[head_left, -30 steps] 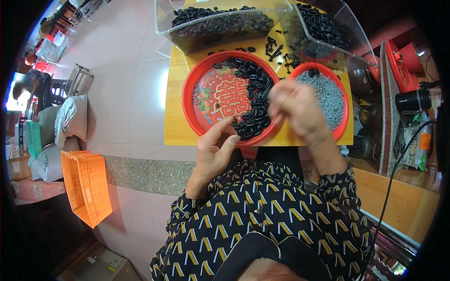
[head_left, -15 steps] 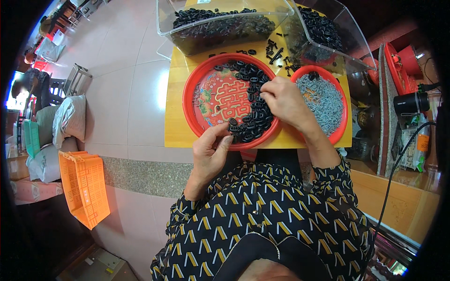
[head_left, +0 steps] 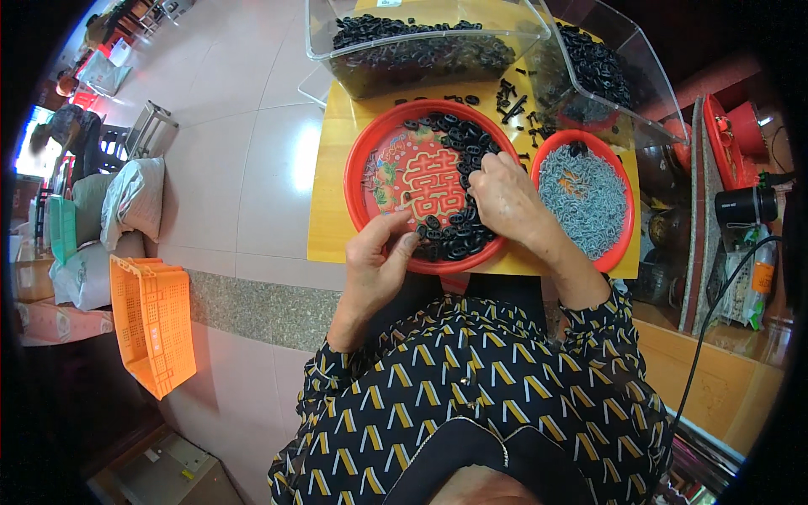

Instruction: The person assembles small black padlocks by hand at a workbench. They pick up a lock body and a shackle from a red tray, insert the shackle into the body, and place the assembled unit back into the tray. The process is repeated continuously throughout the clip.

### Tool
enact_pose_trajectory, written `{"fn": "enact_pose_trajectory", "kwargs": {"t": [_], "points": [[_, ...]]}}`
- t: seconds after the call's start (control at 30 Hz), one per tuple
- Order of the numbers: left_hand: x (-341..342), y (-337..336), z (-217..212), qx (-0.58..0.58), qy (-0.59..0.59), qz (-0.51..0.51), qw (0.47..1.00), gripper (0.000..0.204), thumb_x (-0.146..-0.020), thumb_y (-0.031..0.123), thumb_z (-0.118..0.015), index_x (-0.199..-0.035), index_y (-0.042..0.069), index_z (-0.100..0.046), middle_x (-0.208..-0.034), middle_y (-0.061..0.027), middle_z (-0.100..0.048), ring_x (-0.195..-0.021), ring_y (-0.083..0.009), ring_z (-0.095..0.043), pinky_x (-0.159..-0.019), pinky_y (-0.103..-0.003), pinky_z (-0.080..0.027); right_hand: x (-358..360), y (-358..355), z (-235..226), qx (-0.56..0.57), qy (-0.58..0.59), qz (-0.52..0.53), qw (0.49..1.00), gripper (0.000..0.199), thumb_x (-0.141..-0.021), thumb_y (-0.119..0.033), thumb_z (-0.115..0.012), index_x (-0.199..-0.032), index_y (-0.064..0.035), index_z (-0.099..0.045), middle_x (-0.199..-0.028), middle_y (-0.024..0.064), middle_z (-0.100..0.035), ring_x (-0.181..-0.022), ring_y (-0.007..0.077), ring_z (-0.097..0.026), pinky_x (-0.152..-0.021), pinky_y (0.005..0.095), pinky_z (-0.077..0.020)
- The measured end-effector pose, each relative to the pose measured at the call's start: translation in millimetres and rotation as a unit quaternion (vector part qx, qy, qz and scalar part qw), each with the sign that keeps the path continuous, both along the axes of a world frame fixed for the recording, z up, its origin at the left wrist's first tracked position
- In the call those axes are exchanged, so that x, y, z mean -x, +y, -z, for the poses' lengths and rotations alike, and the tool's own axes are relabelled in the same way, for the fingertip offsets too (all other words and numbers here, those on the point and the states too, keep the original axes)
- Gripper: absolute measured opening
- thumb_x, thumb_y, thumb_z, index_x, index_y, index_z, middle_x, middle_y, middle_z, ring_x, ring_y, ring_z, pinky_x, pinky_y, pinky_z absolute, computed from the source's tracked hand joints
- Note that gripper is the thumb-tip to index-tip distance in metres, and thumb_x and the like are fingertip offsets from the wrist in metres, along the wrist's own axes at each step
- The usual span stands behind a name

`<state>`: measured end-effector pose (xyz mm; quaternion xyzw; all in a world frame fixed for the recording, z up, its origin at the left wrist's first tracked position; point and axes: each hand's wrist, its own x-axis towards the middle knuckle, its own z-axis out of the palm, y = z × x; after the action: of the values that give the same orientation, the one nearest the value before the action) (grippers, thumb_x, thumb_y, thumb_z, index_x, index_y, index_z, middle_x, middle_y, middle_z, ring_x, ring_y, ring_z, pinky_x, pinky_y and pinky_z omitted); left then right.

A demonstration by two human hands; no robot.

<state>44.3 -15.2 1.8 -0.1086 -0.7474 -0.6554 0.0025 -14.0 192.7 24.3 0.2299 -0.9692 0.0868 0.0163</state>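
Observation:
A big red round tray [head_left: 360,160] lies on a small yellow table [head_left: 330,227]; it holds a heap of small black rings [head_left: 461,143] along its right side. My right hand [head_left: 503,195] rests palm down on those rings, fingers reaching into the heap. My left hand [head_left: 375,261] sits at the tray's near rim, thumb and fingers pinched together on something small that I cannot make out. A smaller red tray [head_left: 621,181] at the right holds many small grey metal pieces [head_left: 585,198].
Two clear plastic bins [head_left: 421,38] of black rings stand at the table's far side, the right bin [head_left: 602,67] tilted. Loose black pieces [head_left: 513,105] lie between them. An orange crate [head_left: 151,324] and sacks [head_left: 126,206] sit on the tiled floor at left. Red trays and a cable are at right.
My right hand has moved left from above the grey-piece tray onto the black rings in the big tray. My left hand stayed at the near rim, fingers closing together.

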Motion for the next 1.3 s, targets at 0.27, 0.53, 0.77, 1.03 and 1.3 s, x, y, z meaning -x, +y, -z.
{"fn": "enact_pose_trajectory", "kwargs": {"t": [0.27, 0.53, 0.77, 1.03, 1.3], "points": [[49, -9, -7, 0.274, 0.223, -0.048, 0.934, 0.019, -0.069, -0.003, -0.059, -0.087, 0.000, -0.059, -0.080, -0.0150, -0.055, -0.070, -0.0281, -0.056, -0.061, -0.032, -0.045, -11, -10, -1, 0.021, 0.038, -0.020, 0.999, 0.009, -0.066, -0.005, -0.053, -0.071, -0.0005, -0.059, -0.080, 0.0142, -0.052, -0.082, 0.0282, -0.049, -0.070, 0.0364, -0.0432], [101, 10, -1, 0.445, 0.227, 0.050, 0.865, 0.013, -0.062, 0.002, -0.058, -0.074, 0.000, -0.053, -0.078, -0.0161, -0.053, -0.074, -0.0312, -0.054, -0.066, -0.037, -0.045, -3, 20, -11, 0.166, 0.066, 0.055, 0.982, 0.007, -0.071, -0.008, -0.057, -0.072, -0.0007, -0.058, -0.074, 0.0160, -0.053, -0.077, 0.0318, -0.051, -0.071, 0.0384, -0.0420], [107, 18, 7, 0.550, 0.249, 0.071, 0.794, 0.019, -0.063, 0.009, -0.061, -0.076, -0.001, -0.051, -0.078, -0.0150, -0.053, -0.074, -0.0304, -0.055, -0.064, -0.037, -0.046, -3, 12, -6, 0.120, 0.033, 0.055, 0.991, 0.008, -0.070, -0.010, -0.057, -0.071, -0.0023, -0.059, -0.076, 0.0160, -0.054, -0.077, 0.0313, -0.052, -0.071, 0.0375, -0.0429], [95, 12, 3, 0.401, 0.189, 0.032, 0.896, 0.033, -0.059, 0.013, -0.071, -0.078, 0.000, -0.048, -0.078, -0.0180, -0.052, -0.074, -0.0344, -0.054, -0.063, -0.040, -0.045, 10, -12, 12, 0.025, 0.049, 0.045, 0.997, 0.010, -0.067, -0.006, -0.053, -0.075, -0.0005, -0.056, -0.080, 0.0166, -0.055, -0.079, 0.0303, -0.053, -0.068, 0.0391, -0.0454], [87, 6, 0, 0.356, 0.188, 0.049, 0.914, 0.027, -0.060, 0.009, -0.069, -0.077, 0.000, -0.050, -0.078, -0.0186, -0.052, -0.072, -0.0360, -0.054, -0.062, -0.041, -0.046, 14, -14, 12, -0.008, -0.016, 0.042, 0.999, 0.014, -0.066, -0.005, -0.055, -0.079, 0.0024, -0.054, -0.081, 0.0186, -0.054, -0.080, 0.0321, -0.054, -0.069, 0.0410, -0.0461]]}}
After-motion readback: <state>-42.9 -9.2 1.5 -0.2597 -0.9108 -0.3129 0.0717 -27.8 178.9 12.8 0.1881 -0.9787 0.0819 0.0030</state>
